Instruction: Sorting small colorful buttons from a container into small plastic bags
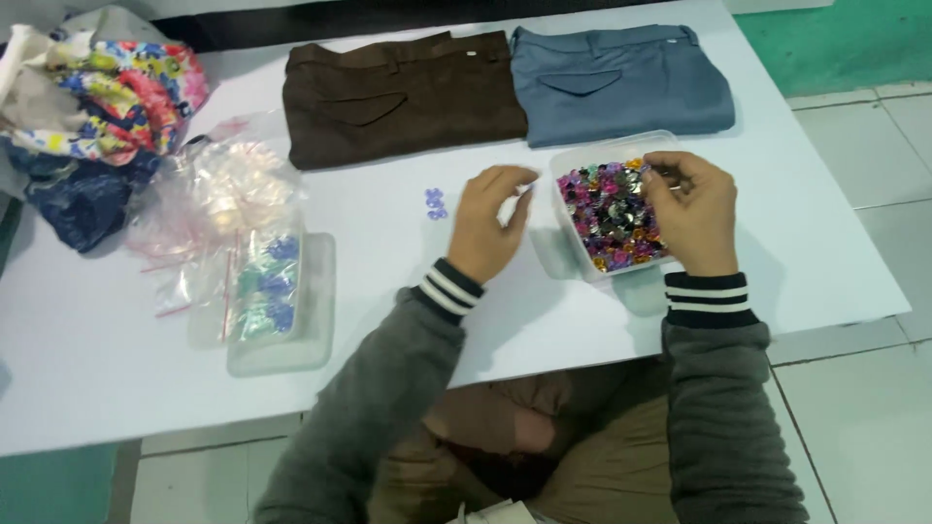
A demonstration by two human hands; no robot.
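Work in hand: small coloured hair clips are being picked out of a clear plastic tub (571,165) heaped with mixed clips (614,215), set at about 1 o'clock from the person's lap.
Done so far: a small pair of lilac clips (435,203) is laid out alone on the white table (116,359), at roughly 9 o'clock from the left hand and well apart from the tub. A clear lid or shallow tray (316,291) at 10 o'clock carries small zip bags (233,204); blue and green pieces (272,281) are seen through the plastic.
Left to do: the tub is judged nearly full, so most of the sorting is taken to be ahead.
Left hand (488,228): held just beside the tub's left wall, fingers curled and thumb brought towards the fingertips. Something tiny may be pinched; it cannot be told for sure.
Right hand (694,213): held over the tub's right edge, fingers bent inward at the heap of clips. Whether a clip is gripped cannot be told.
Folded clothes: brown trousers (403,97) at 12 o'clock and grey-blue trousers (621,82) beside them at 1 o'clock, both beyond the tub and untouched.
Far left: a floral cloth bundle (107,97) is piled at 10 o'clock.
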